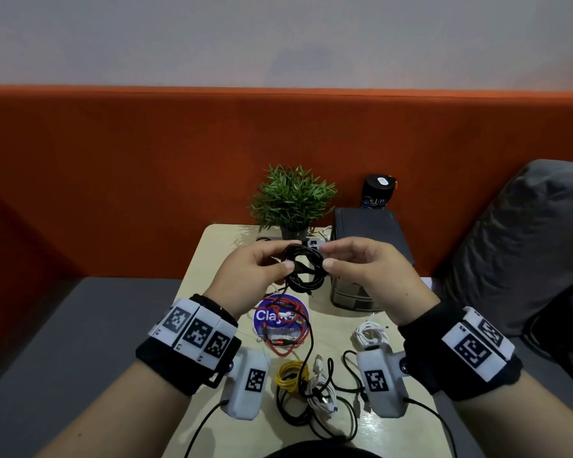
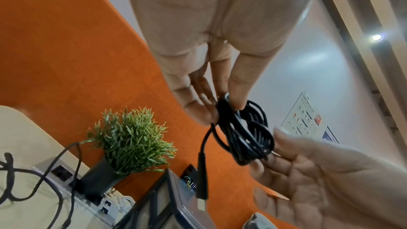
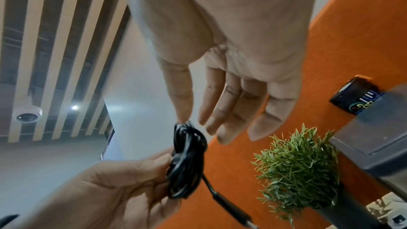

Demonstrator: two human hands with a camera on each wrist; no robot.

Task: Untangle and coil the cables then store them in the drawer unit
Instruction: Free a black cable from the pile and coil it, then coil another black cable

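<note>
A black cable (image 1: 303,267) wound into a small coil hangs in the air above the far half of the table (image 1: 209,259). My left hand (image 1: 290,256) pinches the coil's left side between thumb and fingers (image 2: 237,90). My right hand (image 1: 326,256) holds the right side lightly, thumb tip (image 3: 182,117) on the coil (image 3: 187,159). A plug end (image 2: 201,180) dangles below the coil. The dark grey drawer unit (image 1: 371,226) stands just behind my right hand. Red (image 1: 282,340), yellow (image 1: 291,375), white (image 1: 371,333) and black (image 1: 311,421) cables lie on the near half.
A potted plant (image 1: 291,196) and a power strip (image 1: 313,242) sit at the table's far edge. A black cylinder (image 1: 379,191) stands behind the drawer unit. A round blue sticker (image 1: 262,317) lies under the red cable. A grey cushion (image 1: 526,242) is at right.
</note>
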